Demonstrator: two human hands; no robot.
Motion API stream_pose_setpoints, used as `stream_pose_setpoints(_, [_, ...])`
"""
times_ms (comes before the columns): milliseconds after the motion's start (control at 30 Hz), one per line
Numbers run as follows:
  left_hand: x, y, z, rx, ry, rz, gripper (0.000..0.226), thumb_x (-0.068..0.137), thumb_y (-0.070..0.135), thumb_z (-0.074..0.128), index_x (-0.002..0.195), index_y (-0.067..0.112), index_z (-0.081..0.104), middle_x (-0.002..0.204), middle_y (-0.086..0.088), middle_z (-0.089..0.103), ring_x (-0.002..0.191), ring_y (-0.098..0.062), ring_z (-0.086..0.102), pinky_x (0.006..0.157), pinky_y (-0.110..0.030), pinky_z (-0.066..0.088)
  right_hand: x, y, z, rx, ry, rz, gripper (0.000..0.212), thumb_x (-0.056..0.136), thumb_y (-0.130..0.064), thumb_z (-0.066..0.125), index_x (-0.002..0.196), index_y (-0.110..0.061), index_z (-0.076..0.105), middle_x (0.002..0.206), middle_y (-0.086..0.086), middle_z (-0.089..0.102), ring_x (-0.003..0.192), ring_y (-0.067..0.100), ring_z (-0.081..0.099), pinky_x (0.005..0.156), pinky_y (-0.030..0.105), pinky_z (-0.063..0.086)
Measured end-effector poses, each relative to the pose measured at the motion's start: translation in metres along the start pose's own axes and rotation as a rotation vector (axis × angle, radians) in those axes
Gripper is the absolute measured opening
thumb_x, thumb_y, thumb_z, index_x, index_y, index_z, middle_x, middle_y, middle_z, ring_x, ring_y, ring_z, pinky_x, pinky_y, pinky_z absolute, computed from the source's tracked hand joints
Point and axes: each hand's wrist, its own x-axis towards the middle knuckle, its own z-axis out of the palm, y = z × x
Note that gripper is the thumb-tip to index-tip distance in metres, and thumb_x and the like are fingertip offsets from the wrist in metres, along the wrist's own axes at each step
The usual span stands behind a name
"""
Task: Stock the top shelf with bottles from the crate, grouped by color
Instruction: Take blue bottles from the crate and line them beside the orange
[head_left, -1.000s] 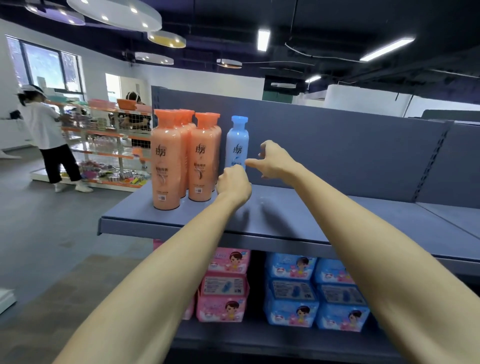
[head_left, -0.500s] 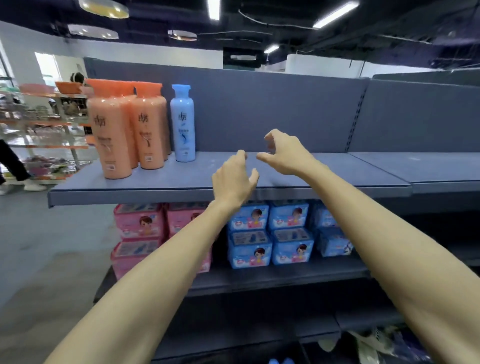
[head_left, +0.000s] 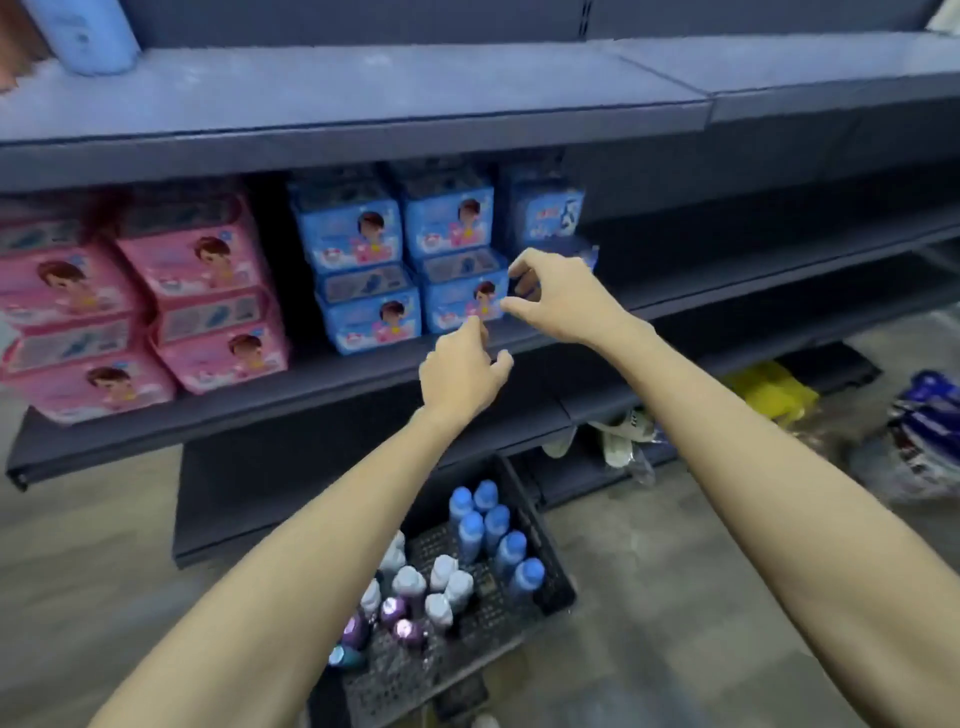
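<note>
A black crate (head_left: 553, 582) stands on the floor below the shelves. In it are several blue bottles (head_left: 491, 525), several white-capped ones (head_left: 441, 582) and a few purple-capped ones (head_left: 395, 618). One blue bottle (head_left: 85, 34) stands at the left of the grey top shelf (head_left: 363, 88); an orange bottle edge shows beside it. My left hand (head_left: 460, 371) and my right hand (head_left: 553, 296) hover in front of the middle shelf, fingers loosely curled, both holding nothing.
Pink packs (head_left: 156, 301) and blue packs (head_left: 400, 260) fill the middle shelf (head_left: 311, 384). A yellow bag (head_left: 774, 389) and blue-white bags (head_left: 924, 431) lie on the floor at the right, near the bottom shelf.
The view has dropped from the top shelf down to the crate. Both hands have come down from top-shelf height to the middle shelf, still holding nothing.
</note>
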Motion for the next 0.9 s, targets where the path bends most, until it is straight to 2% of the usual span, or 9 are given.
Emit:
stream_pose_setpoints(67, [-0.015, -0.016, 0.026, -0.017, -0.073, -0.059, 0.029, 0.084, 0.039, 0.062, 0.1, 0.017, 0.053, 0.086, 0.005, 0.068, 0.085, -0.023, 0.062, 0.068, -0.034, 0.046, -0.016, 0.028, 0.034, 0.023, -0.09, 0.075, 0.039, 0.09, -0.036, 0.07, 0.12, -0.015, 0.058, 0.108, 0.002, 0.066, 0.098, 0.02, 0.062, 0.09, 0.039, 0.051])
stream_pose_setpoints(200, [-0.047, -0.046, 0.069, -0.05, -0.168, -0.236, 0.028, 0.08, 0.04, 0.065, 0.099, 0.021, 0.055, 0.085, 0.009, 0.067, 0.086, -0.021, 0.063, 0.076, -0.036, 0.051, -0.051, 0.074, 0.107, 0.078, -0.226, 0.215, 0.039, 0.087, -0.035, 0.074, 0.117, -0.014, 0.06, 0.098, -0.002, 0.064, 0.095, 0.022, 0.064, 0.09, 0.04, 0.052])
stream_pose_setpoints(367, [-0.095, -0.08, 0.116, -0.086, -0.26, -0.426, 0.023, 0.08, 0.037, 0.062, 0.095, 0.022, 0.053, 0.084, 0.006, 0.068, 0.086, -0.024, 0.063, 0.078, -0.038, 0.052, -0.089, 0.12, 0.183, 0.077, -0.399, 0.376, 0.039, 0.086, -0.036, 0.074, 0.115, -0.014, 0.06, 0.103, 0.001, 0.067, 0.099, 0.023, 0.062, 0.091, 0.038, 0.05])
stream_pose_setpoints(567, [-0.159, -0.113, 0.166, -0.107, -0.349, -0.616, 0.025, 0.077, 0.042, 0.062, 0.089, 0.024, 0.051, 0.084, 0.003, 0.068, 0.086, -0.026, 0.064, 0.075, -0.039, 0.054, -0.123, 0.159, 0.259, -0.03, -0.581, 0.459, 0.026, 0.086, -0.034, 0.069, 0.098, -0.019, 0.051, 0.106, 0.01, 0.067, 0.098, 0.032, 0.063, 0.082, 0.038, 0.052])
stream_pose_setpoints(633, [-0.175, -0.12, 0.178, -0.099, -0.37, -0.659, 0.024, 0.079, 0.041, 0.063, 0.091, 0.023, 0.051, 0.084, 0.006, 0.067, 0.085, -0.023, 0.064, 0.073, -0.035, 0.051, -0.137, 0.168, 0.281, -0.101, -0.64, 0.451, 0.024, 0.089, -0.028, 0.065, 0.105, -0.015, 0.053, 0.113, 0.015, 0.064, 0.104, 0.037, 0.063, 0.083, 0.038, 0.051])
stream_pose_setpoints(767, [-0.199, -0.136, 0.203, -0.096, -0.374, -0.72, 0.023, 0.082, 0.037, 0.065, 0.097, 0.023, 0.054, 0.081, 0.01, 0.066, 0.087, -0.02, 0.065, 0.074, -0.033, 0.049, -0.164, 0.189, 0.336, -0.233, -0.77, 0.39, 0.046, 0.093, -0.024, 0.061, 0.135, -0.012, 0.045, 0.131, 0.016, 0.054, 0.117, 0.039, 0.058, 0.093, 0.041, 0.047])
stream_pose_setpoints(900, [-0.215, -0.156, 0.23, -0.096, -0.373, -0.778, 0.025, 0.08, 0.039, 0.065, 0.098, 0.027, 0.052, 0.081, 0.012, 0.066, 0.086, -0.018, 0.066, 0.077, -0.035, 0.052, -0.17, 0.21, 0.386, -0.339, -0.881, 0.334, 0.048, 0.099, -0.012, 0.05, 0.145, -0.007, 0.035, 0.142, 0.016, 0.041, 0.123, 0.037, 0.055, 0.095, 0.042, 0.046])
